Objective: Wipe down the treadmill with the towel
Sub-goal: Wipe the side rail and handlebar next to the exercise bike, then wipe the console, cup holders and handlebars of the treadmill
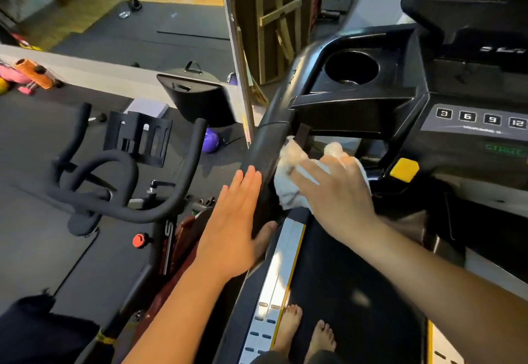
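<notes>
Towel (288, 183) soft, light, floppy: right hand (334, 192) clutches it wadded against handrail (258, 157); left hand (233, 223) flat alongside, fingers straight, holding nothing.

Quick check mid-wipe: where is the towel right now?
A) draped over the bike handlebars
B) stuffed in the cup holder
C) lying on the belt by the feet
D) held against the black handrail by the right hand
D: the right hand holds the towel against the inner side of the treadmill's black handrail, below the cup holder; the left hand lies flat on the rail's outer side.
</notes>
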The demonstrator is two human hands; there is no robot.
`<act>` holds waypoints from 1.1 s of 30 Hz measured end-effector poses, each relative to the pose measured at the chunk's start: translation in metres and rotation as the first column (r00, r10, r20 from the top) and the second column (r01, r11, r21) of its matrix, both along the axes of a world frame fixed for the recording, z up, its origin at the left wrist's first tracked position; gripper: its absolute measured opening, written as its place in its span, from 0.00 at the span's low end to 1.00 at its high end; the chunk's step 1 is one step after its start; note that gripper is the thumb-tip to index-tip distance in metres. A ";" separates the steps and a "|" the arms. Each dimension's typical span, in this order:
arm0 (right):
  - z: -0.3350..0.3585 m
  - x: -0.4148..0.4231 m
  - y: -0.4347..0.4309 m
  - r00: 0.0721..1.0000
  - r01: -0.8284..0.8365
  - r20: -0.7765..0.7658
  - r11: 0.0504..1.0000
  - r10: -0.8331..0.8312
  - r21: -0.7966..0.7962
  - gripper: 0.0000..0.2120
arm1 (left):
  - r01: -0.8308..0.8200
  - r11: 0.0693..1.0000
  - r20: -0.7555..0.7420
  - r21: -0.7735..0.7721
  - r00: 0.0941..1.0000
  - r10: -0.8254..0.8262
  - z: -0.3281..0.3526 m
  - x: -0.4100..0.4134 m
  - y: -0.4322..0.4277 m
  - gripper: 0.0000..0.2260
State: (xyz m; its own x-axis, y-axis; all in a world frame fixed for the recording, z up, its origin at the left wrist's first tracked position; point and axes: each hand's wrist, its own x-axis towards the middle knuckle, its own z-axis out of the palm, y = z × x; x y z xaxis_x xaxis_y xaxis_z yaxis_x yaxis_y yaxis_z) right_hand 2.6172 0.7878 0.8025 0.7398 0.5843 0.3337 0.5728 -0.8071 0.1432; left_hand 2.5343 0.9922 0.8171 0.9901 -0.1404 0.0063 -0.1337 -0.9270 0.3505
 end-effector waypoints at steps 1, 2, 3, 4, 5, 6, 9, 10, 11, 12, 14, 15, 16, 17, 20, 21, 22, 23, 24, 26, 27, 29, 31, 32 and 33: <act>-0.004 -0.003 -0.011 0.997 -0.073 0.025 0.997 0.072 0.030 0.23 | -0.003 1.000 -0.007 0.000 1.000 0.003 0.000 -0.001 0.000 0.38; -0.006 -0.005 -0.026 0.990 -0.131 0.055 0.990 0.128 0.048 0.21 | -0.007 1.000 -0.015 -0.005 1.000 0.007 0.000 -0.002 0.000 0.38; -0.005 -0.004 -0.040 0.986 -0.153 0.079 0.987 0.148 0.056 0.19 | -0.011 1.000 -0.020 -0.012 1.000 0.011 0.001 -0.002 0.000 0.38; -0.002 -0.001 -0.051 0.988 -0.132 0.093 0.989 0.126 0.069 0.19 | -0.014 1.000 -0.023 -0.015 1.000 0.014 0.001 -0.001 0.000 0.38; 0.000 0.001 -0.055 0.994 -0.074 0.084 0.992 0.065 0.100 0.18 | -0.015 1.000 -0.025 -0.010 1.000 0.015 0.001 -0.001 0.000 0.38; 0.003 -0.001 -0.051 0.998 0.005 0.062 0.989 -0.014 0.149 0.18 | -0.017 1.000 -0.025 -0.005 1.000 0.017 0.001 -0.001 -0.001 0.38; -0.003 -0.024 -0.013 0.991 0.130 -0.038 0.954 -0.124 0.270 0.16 | -0.021 1.000 -0.039 0.005 0.999 0.021 0.001 -0.001 -0.002 0.40; -0.009 -0.033 -0.002 0.993 0.110 -0.075 0.950 -0.093 0.291 0.15 | -0.019 1.000 -0.045 0.014 0.999 0.019 0.001 -0.001 -0.003 0.40; -0.013 -0.040 0.007 0.991 0.094 -0.120 0.942 -0.058 0.321 0.14 | -0.018 1.000 -0.046 0.024 0.999 0.019 0.001 -0.002 -0.003 0.41; -0.011 -0.041 0.013 0.986 0.098 -0.162 0.919 -0.038 0.382 0.14 | -0.018 0.999 -0.041 0.036 0.999 0.019 0.002 -0.002 -0.004 0.41; 0.004 -0.028 0.026 0.968 0.198 -0.241 0.789 -0.065 0.582 0.17 | -0.019 0.996 -0.037 0.082 0.999 0.022 0.003 -0.001 -0.007 0.42; 0.016 -0.019 0.034 0.958 0.242 -0.278 0.699 -0.065 0.673 0.18 | -0.029 0.995 -0.038 0.096 0.999 0.033 0.004 -0.001 -0.010 0.43; 0.026 -0.011 0.043 0.957 0.245 -0.289 0.636 -0.036 0.732 0.17 | -0.040 0.995 -0.033 0.091 0.999 0.043 0.005 -0.001 -0.012 0.43; 0.032 -0.007 0.052 0.960 0.208 -0.279 0.643 0.009 0.737 0.17 | -0.038 0.996 -0.013 0.079 0.999 0.039 0.007 -0.001 -0.015 0.40; 0.027 -0.005 0.075 0.964 -0.012 -0.218 0.846 0.151 0.533 0.19 | -0.027 0.996 0.073 0.086 0.997 0.021 0.006 0.000 -0.016 0.28; 0.023 -0.002 0.077 0.955 -0.030 -0.250 0.887 0.162 0.462 0.20 | -0.011 0.995 0.068 0.097 0.998 0.005 0.004 0.001 -0.015 0.31; 0.020 0.006 0.076 0.946 -0.014 -0.290 0.914 0.143 0.406 0.20 | -0.006 0.994 0.058 0.109 0.998 0.000 0.003 0.004 -0.013 0.36; 0.019 0.020 0.077 0.942 0.017 -0.321 0.937 0.102 0.350 0.19 | -0.022 0.991 0.028 0.131 0.999 0.019 0.001 0.005 -0.012 0.40; 0.018 0.036 0.077 0.943 0.042 -0.328 0.959 0.055 0.280 0.18 | -0.040 0.981 -0.006 0.190 0.999 0.042 0.000 0.006 -0.013 0.42; 0.019 0.067 0.079 0.962 0.093 -0.267 0.987 -0.055 0.131 0.18 | -0.030 0.954 -0.055 0.299 0.997 0.048 -0.004 0.005 -0.013 0.43; 0.020 0.076 0.079 0.968 0.120 -0.233 0.989 -0.096 0.091 0.18 | -0.028 0.954 -0.049 0.297 0.998 0.045 -0.005 0.004 -0.013 0.43; 0.021 0.078 0.080 0.978 0.070 -0.205 0.989 -0.041 0.134 0.17 | -0.051 0.974 -0.047 0.221 0.997 0.063 -0.008 0.005 -0.012 0.43; 0.026 0.064 0.075 0.963 -0.084 -0.244 0.985 0.118 0.148 0.17 | -0.093 0.982 -0.016 0.163 0.995 0.097 -0.010 0.012 -0.010 0.41; 0.030 0.061 0.069 0.945 -0.174 -0.248 0.970 0.214 0.173 0.17 | -0.112 0.983 -0.009 0.147 0.993 0.115 -0.010 0.016 -0.009 0.40; 0.036 0.066 0.063 0.925 -0.242 -0.249 0.951 0.285 0.191 0.17 | -0.123 0.983 -0.020 0.133 0.992 0.127 -0.010 0.021 -0.009 0.41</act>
State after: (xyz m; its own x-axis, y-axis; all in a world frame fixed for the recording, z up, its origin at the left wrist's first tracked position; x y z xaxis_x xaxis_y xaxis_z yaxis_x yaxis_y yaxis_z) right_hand 2.6828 0.8512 0.8385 0.6408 0.7280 0.2437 0.7669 -0.6213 -0.1608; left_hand 2.5554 0.9833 0.8069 0.9994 -0.0133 -0.0322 -0.0057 -0.9740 0.2264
